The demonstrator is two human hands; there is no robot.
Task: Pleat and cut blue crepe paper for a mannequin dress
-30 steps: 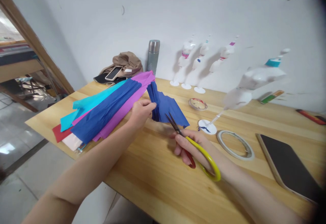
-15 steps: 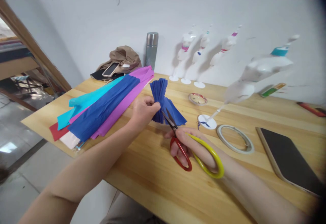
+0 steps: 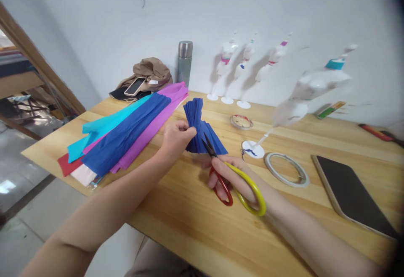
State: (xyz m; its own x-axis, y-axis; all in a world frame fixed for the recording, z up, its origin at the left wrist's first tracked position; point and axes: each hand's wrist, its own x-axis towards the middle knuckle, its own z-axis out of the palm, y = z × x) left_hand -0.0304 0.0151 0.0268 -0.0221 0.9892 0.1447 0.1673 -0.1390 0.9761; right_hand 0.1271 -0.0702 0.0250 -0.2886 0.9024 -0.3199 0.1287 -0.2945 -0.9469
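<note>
My left hand [image 3: 178, 138] pinches a pleated piece of dark blue crepe paper [image 3: 212, 137] at its gathered middle, and the folds fan out above and below the fingers. My right hand [image 3: 232, 176] holds scissors [image 3: 249, 186] with one yellow and one red handle loop. Their dark blades point up and left, slightly parted, in front of the paper's lower right part; whether they touch it I cannot tell. To the right stands a small white dress form [image 3: 301, 96] with a teal band at its neck. A dark blue scrap [image 3: 251, 152] lies on its round base.
Left on the wooden table [image 3: 176, 226] lie blue, turquoise, purple and red crepe sheets [image 3: 126, 130]. Behind are a brown cloth [image 3: 154, 69], a phone [image 3: 135, 87], a thermos [image 3: 184, 62] and three smaller forms [image 3: 243, 67]. At right: tape rolls [image 3: 285, 172], a large phone [image 3: 352, 193] and a red cutter [image 3: 374, 132].
The scissor blades have closed somewhat and the handle loops have come nearer together. The view has shifted a little, so the things on the table appear further left. My left hand keeps its pinch.
</note>
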